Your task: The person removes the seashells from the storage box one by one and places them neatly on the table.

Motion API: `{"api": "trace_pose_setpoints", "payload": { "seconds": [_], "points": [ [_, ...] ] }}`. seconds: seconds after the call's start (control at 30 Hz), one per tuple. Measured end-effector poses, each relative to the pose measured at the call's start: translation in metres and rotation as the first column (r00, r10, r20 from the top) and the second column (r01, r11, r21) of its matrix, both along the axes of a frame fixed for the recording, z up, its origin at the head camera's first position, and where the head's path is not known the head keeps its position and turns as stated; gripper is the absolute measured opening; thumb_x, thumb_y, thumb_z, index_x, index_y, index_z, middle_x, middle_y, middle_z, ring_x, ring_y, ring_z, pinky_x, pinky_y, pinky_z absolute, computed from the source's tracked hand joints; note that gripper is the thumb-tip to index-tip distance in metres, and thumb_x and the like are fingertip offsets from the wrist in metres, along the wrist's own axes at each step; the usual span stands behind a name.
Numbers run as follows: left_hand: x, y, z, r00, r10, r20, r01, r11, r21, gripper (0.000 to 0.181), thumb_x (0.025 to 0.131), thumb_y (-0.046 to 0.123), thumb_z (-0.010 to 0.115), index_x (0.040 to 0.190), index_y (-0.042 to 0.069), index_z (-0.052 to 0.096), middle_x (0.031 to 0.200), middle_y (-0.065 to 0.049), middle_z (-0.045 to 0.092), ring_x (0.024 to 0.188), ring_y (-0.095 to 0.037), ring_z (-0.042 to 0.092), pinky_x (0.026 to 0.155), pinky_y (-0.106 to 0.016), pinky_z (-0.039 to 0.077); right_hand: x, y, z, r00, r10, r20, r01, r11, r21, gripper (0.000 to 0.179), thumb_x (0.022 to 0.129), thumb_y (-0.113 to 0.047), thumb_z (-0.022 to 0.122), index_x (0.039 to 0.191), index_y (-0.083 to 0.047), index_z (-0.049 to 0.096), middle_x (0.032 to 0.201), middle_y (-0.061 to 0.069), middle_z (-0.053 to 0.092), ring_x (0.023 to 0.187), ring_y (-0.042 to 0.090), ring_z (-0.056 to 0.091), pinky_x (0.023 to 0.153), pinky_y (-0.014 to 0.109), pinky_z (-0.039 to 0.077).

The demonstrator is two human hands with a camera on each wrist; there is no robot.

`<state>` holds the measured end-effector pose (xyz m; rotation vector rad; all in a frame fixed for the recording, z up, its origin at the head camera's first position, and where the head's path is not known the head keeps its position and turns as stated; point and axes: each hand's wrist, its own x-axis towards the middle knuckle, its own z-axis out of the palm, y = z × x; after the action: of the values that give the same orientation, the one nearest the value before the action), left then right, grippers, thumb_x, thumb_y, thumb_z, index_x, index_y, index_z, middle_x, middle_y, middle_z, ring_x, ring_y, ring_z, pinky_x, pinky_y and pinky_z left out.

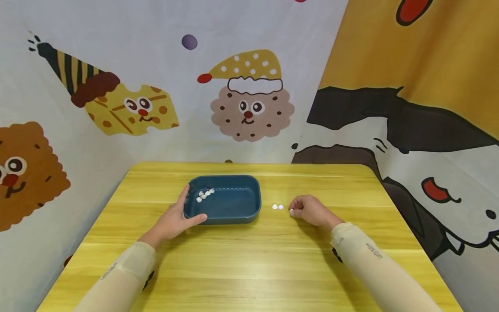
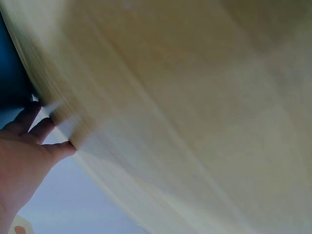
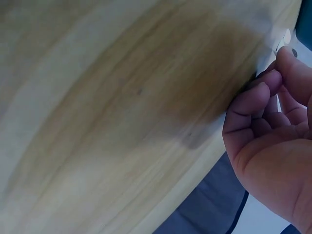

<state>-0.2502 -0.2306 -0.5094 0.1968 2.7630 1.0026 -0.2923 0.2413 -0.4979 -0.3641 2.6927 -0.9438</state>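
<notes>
A dark blue rectangular dish [image 1: 230, 217] stands on the table, with several small white lumps [image 1: 204, 196] in its left part. My left hand [image 1: 173, 220] rests at the dish's near left corner, fingers spread along the left wall and thumb at the near rim. In the left wrist view, its straight fingers [image 2: 44, 127] reach down by the tabletop. To the right of the dish, my right hand [image 1: 310, 211] pinches a small white lump [image 1: 291, 211] between thumb and fingertips, close over the table. Two more white lumps [image 1: 277, 206] lie side by side between that hand and the dish.
The yellow wood-grain table [image 1: 249, 268] has rounded far corners. Directly behind it hangs a cloth backdrop [image 1: 156, 47] with cartoon prints, which also runs along both sides.
</notes>
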Motion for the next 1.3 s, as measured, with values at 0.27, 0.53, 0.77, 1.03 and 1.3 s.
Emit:
{"api": "trace_pose_setpoints", "payload": {
  "seconds": [0.27, 0.53, 0.77, 1.03, 1.3],
  "points": [
    [-0.0007, -0.0003, 0.0002, 1.0, 0.003, 0.008, -0.003, 1.0, -0.018, 0.126, 0.089, 0.08, 0.066, 0.17, 0.034, -0.019, 0.168, -0.033, 0.036, 0.125, -0.045, 0.068, 0.106, -0.072, 0.049, -0.0038, -0.0031, -0.0047, 0.997, -0.036, -0.063, 0.04, 0.997, 0.065, 0.006, 0.102, -0.021, 0.075, 0.103, -0.015, 0.076, 0.095, 0.0, 0.072, 0.084, 0.015, 0.058, 0.077, 0.032, 0.049],
    [-0.0002, -0.0004, -0.0003, 1.0, 0.002, 0.001, -0.002, 1.0, -0.011, 0.126, 0.09, 0.079, 0.067, 0.17, 0.033, -0.019, 0.166, -0.034, 0.038, 0.122, -0.044, 0.07, 0.107, -0.072, 0.049, -0.0057, -0.0056, -0.0082, 0.993, -0.027, -0.118, 0.037, 0.996, 0.081, 0.006, 0.103, -0.022, 0.074, 0.105, -0.018, 0.078, 0.098, -0.002, 0.074, 0.088, 0.014, 0.061, 0.082, 0.035, 0.052],
    [-0.0015, -0.0002, -0.0009, 1.0, 0.001, -0.006, -0.001, 1.0, -0.02, 0.126, 0.09, 0.08, 0.066, 0.17, 0.034, -0.019, 0.167, -0.033, 0.038, 0.126, -0.047, 0.068, 0.106, -0.072, 0.05, -0.0058, -0.0077, -0.0071, 0.99, -0.031, -0.135, 0.042, 0.996, 0.083, 0.009, 0.104, -0.02, 0.073, 0.109, -0.019, 0.08, 0.104, -0.002, 0.078, 0.095, 0.014, 0.066, 0.088, 0.038, 0.056],
    [-0.0021, -0.0005, -0.0002, 1.0, 0.006, -0.003, -0.006, 1.0, -0.027, 0.126, 0.09, 0.079, 0.066, 0.17, 0.035, -0.021, 0.168, -0.033, 0.036, 0.137, -0.055, 0.057, 0.107, -0.074, 0.047, -0.0082, -0.0091, -0.0068, 0.992, -0.035, -0.125, 0.048, 0.994, 0.102, 0.012, 0.105, -0.022, 0.072, 0.112, -0.019, 0.081, 0.106, -0.002, 0.078, 0.097, 0.014, 0.068, 0.09, 0.042, 0.057],
    [-0.0022, -0.0009, -0.0023, 1.0, 0.01, -0.007, -0.01, 0.999, -0.032, 0.126, 0.09, 0.08, 0.065, 0.17, 0.035, -0.021, 0.162, -0.033, 0.047, 0.139, -0.056, 0.055, 0.106, -0.075, 0.047, -0.0082, -0.0099, -0.0075, 0.993, -0.036, -0.116, 0.048, 0.994, 0.101, 0.013, 0.104, -0.024, 0.072, 0.113, -0.02, 0.081, 0.106, -0.002, 0.078, 0.096, 0.014, 0.067, 0.089, 0.04, 0.057]
  ]
}}
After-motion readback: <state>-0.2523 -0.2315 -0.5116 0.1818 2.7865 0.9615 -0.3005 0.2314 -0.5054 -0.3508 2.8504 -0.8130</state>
